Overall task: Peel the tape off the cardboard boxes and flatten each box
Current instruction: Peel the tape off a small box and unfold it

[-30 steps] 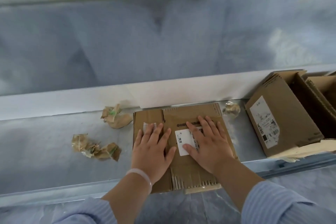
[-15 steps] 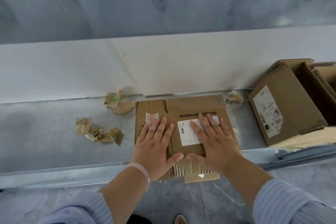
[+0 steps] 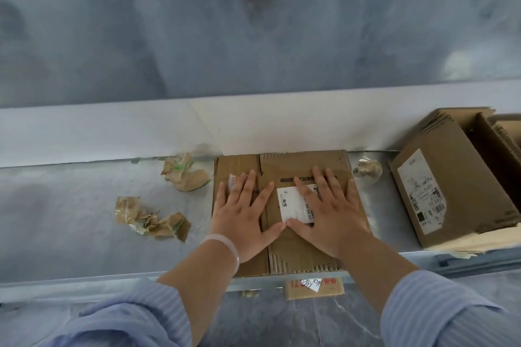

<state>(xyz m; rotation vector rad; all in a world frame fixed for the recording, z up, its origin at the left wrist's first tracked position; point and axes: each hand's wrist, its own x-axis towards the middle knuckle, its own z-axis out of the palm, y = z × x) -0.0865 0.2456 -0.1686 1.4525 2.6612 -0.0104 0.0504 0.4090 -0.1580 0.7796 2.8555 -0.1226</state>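
Fingers [image 3: 249, 184] flat on flattened box [image 3: 296, 248], crumpled tape [image 3: 152, 220] left, open box [image 3: 442, 175] right

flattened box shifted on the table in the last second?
No. The flattened box still lies with its far edge at the white wall strip and the tape wad off its far right corner.

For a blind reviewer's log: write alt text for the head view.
The left hand and right hand press flat on a flattened box on a grey ledge, the right hand partly covering its white label. Crumpled tape wads lie on either side, and an unflattened box sits at the right.
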